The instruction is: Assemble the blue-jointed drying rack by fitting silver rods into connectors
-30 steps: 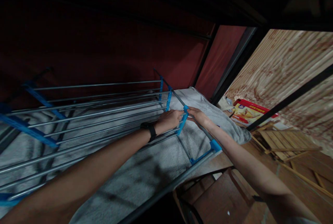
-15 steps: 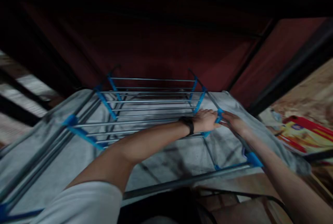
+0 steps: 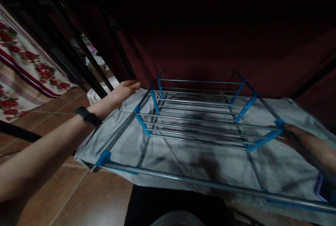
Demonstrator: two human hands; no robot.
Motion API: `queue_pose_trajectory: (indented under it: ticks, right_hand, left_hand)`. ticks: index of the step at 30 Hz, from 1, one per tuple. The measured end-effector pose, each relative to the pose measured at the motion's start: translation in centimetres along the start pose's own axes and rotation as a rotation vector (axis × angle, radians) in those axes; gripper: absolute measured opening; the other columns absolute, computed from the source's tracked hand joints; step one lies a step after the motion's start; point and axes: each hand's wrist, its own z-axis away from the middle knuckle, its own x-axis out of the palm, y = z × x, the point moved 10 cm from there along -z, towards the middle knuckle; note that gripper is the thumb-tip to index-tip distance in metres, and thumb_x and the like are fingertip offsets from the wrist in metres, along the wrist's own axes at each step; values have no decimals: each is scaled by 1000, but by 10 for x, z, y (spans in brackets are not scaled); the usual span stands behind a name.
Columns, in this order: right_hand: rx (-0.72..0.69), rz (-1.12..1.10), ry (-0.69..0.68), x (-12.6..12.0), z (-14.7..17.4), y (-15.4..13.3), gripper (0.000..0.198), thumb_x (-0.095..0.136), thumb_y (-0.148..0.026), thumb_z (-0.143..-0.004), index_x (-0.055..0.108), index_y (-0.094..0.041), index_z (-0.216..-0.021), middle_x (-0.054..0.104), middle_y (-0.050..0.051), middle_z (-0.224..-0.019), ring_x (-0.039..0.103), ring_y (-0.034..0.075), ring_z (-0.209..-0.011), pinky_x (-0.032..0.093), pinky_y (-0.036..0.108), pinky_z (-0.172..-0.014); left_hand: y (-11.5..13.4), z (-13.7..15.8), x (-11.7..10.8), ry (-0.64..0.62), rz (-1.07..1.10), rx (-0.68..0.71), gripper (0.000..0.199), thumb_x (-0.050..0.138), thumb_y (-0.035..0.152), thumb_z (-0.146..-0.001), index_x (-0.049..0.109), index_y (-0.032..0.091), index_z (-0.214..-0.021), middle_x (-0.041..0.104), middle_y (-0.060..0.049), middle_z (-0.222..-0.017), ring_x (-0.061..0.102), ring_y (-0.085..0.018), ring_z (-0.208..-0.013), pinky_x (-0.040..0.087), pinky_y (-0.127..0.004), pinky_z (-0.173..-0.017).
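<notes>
A shelf-like rack (image 3: 199, 125) of grey metal tubes with blue plastic joints lies across a grey blanket (image 3: 181, 164). My right hand (image 3: 294, 136) is at a blue joint on the rack's right side, its fingers curled behind the tube and partly hidden by it. My left hand (image 3: 126, 91), with a dark band on the wrist, hovers beside the rack's far left side. Its fingers stretch forward, holding nothing. One thick tube (image 3: 183, 180) of the rack runs across the near side, close to my body.
Behind the rack stands a dark red wall or panel (image 3: 199, 51). Dark metal posts (image 3: 78, 54) rise at the left, beyond which hangs a rose-patterned cloth (image 3: 42, 68). Brown floor tiles (image 3: 65, 194) show at lower left. A dark object with a purple edge (image 3: 319, 187) lies at right.
My left hand has left the right-side joint and swung across to the rack's left side. My right hand stays at the joint. The view has turned left.
</notes>
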Motion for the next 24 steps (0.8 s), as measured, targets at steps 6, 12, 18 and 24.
queue_pose_trajectory:
  ticks: [6,12,18,24]
  right_hand:
    - [-661,719,62,56,45,-124,55,41,-60,-93,55,-29,-137,56,11,-141,48,43,-134,33,65,-117]
    - [-1044,1023,-382,226,94,-137,52,33,-48,-100,50,-26,-144,54,8,-147,47,31,-139,27,58,-121]
    - [-884,1114,-421,239,74,-116,59,31,-52,-99,45,-25,-150,52,11,-150,47,32,-139,31,61,-117]
    - [-541,780,-89,71,18,-140,64,48,-62,-91,49,-32,-148,46,8,-155,37,30,-146,21,50,-124]
  left_hand:
    - [-114,52,0,-90,487,-468,35,52,36,-100,62,9,-121,73,-12,-100,67,-20,-90,53,-32,-79]
    - [-105,70,66,-240,708,-517,39,49,42,-100,66,9,-114,70,-7,-77,65,-18,-69,54,-31,-70]
    - [-107,62,62,-233,653,-530,30,50,35,-98,70,12,-94,65,-5,-68,63,-17,-58,53,-27,-57]
    - [-112,60,64,-239,576,-599,29,44,26,-95,70,12,-98,62,-3,-61,60,-18,-54,48,-29,-56]
